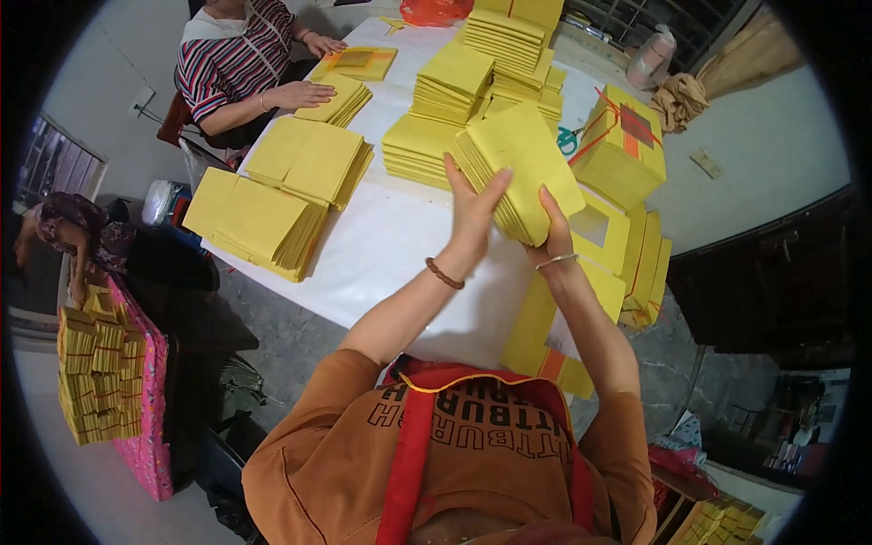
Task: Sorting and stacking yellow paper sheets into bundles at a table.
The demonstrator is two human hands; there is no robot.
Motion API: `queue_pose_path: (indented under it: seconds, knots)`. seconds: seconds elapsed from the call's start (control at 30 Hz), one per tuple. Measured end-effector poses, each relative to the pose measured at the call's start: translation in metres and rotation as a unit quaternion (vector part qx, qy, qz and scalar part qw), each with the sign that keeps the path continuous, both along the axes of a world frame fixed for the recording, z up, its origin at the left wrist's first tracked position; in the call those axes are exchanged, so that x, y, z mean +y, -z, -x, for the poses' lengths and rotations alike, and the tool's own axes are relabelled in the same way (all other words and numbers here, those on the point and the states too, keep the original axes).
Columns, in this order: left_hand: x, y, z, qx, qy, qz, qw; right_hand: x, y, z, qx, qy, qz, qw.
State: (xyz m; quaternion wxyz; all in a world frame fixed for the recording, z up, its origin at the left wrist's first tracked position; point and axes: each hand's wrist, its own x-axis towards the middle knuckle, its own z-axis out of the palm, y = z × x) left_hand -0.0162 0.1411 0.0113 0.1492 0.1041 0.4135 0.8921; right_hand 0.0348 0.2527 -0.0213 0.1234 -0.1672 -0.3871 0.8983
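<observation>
White table [391, 245] bears yellow paper stacks [263, 222]; hands [513, 222] apparently grip one bundle [522, 168].

You hold a paper stack [522, 168] above the table [400, 245] between your left hand [472, 213] and right hand [556, 232], with spread piles [272, 195] at ten o'clock, tall stacks [472, 82] at twelve, and a bound bundle [622, 145] at two.

**Counts on and around the white table**

Two people were seen. One fanned stack of yellow paper sheets [522, 168] was held up. One tied bundle of yellow paper with red string [627, 145] was counted, and one orange plastic bag [434, 11].
</observation>
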Motion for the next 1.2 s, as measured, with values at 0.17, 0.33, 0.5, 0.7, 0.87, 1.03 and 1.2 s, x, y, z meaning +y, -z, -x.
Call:
queue_pose_path:
  seconds: [0.17, 0.33, 0.5, 0.7, 0.87, 1.03, 1.2]
  knots:
    - [0.055, 0.017, 0.032, 0.049, 0.02, 0.0, 0.999, 0.025, 0.003, 0.034, -0.01, 0.037, 0.085, 0.996]
    - [0.086, 0.006, 0.11, -0.012, 0.085, 0.045, 0.995, 0.069, -0.003, 0.068, 0.009, 0.119, 0.091, 0.989]
    - [0.103, 0.012, 0.202, 0.008, 0.258, 0.042, 0.965, 0.106, -0.005, 0.102, -0.076, 0.024, -0.056, 0.995]
    - [0.112, 0.004, 0.23, -0.118, 0.3, 0.135, 0.937, 0.116, 0.006, 0.143, -0.124, 0.022, -0.048, 0.991]
    - [0.111, 0.007, 0.233, -0.085, 0.297, 0.169, 0.936, 0.125, 0.033, 0.165, -0.158, 0.053, -0.044, 0.985]
    - [0.101, 0.02, 0.236, -0.042, 0.301, 0.156, 0.94, 0.124, 0.032, 0.174, -0.185, 0.054, -0.078, 0.978]
    - [0.105, 0.031, 0.239, -0.074, 0.266, 0.149, 0.949, 0.122, 0.032, 0.18, -0.224, 0.061, -0.184, 0.955]
